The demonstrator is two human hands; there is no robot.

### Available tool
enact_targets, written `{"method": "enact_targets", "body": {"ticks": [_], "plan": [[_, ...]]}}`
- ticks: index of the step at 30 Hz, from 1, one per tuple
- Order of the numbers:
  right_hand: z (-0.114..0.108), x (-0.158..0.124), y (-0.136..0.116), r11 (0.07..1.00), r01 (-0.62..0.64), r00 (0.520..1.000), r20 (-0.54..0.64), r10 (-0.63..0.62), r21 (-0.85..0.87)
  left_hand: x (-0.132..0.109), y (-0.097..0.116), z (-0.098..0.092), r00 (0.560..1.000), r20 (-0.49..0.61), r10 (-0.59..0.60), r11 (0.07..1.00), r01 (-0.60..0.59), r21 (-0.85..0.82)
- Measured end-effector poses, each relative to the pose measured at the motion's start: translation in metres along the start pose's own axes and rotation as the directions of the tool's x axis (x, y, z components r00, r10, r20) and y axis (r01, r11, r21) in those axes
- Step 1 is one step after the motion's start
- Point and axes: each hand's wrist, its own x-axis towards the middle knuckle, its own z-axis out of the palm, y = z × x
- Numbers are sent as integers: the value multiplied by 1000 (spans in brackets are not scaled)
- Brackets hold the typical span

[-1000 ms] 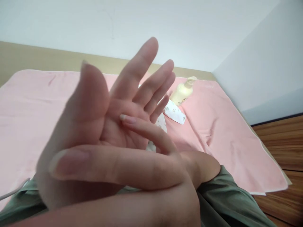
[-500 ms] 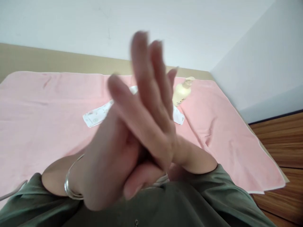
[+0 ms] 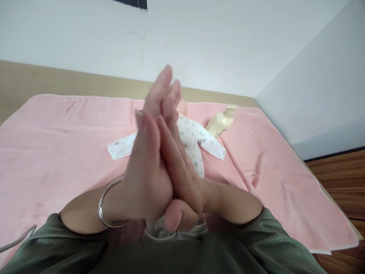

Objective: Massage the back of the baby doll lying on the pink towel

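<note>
In front of my chest, my left hand (image 3: 146,167) and my right hand (image 3: 184,177) lie palm against palm, fingers stretched out and pointing up and away from me. No object shows between them. A silver bangle (image 3: 103,213) circles my left wrist. Behind and below the hands lies a white patterned baby outfit (image 3: 191,133) with both long sleeves spread out. A rounded skin-toned shape (image 3: 181,107) shows above its collar, mostly hidden by my fingers, so I cannot tell what it is. A cream pump bottle (image 3: 221,122) stands right of the outfit, tilted in view.
A pink cloth (image 3: 71,152) with white edging covers most of the tan surface (image 3: 85,79). A white wall (image 3: 213,45) rises behind it. Wood-grain panels (image 3: 342,179) are at the right, and a grey cable (image 3: 19,239) at the lower left.
My hands have shifted from a crossed, twisted clasp with spread fingers to palms aligned together, lower in view. More of the patterned outfit now shows.
</note>
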Motion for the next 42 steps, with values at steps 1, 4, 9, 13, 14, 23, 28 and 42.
{"method": "enact_targets", "body": {"ticks": [1,4,9,13,14,23,28,42], "plan": [[1,0,-2,999,43,999,-14,-43,-3,3,-1,-1,998,-62,28,1000,-29,-9],[5,-1,2,999,6,999,-50,-4,39,21,-22,-3,969,-198,147,989,-150,3],[22,-2,57,937,-301,949,-45,313,178,53,-104,-32,903,-257,344,883,-219,415],[41,-4,114,928,-373,925,-92,369,-26,57,-157,-56,946,-309,95,820,101,563],[45,-5,124,930,-360,931,-99,352,-73,57,-165,-59,948,-309,78,792,129,597],[32,-11,175,951,-271,958,55,282,-151,54,-176,-60,956,-271,108,721,113,683],[31,-13,157,808,-494,851,12,525,-320,54,-171,-57,955,-294,38,709,181,681],[25,-5,150,876,-385,874,189,447,-291,52,-173,-61,959,-280,46,727,160,668]]}}
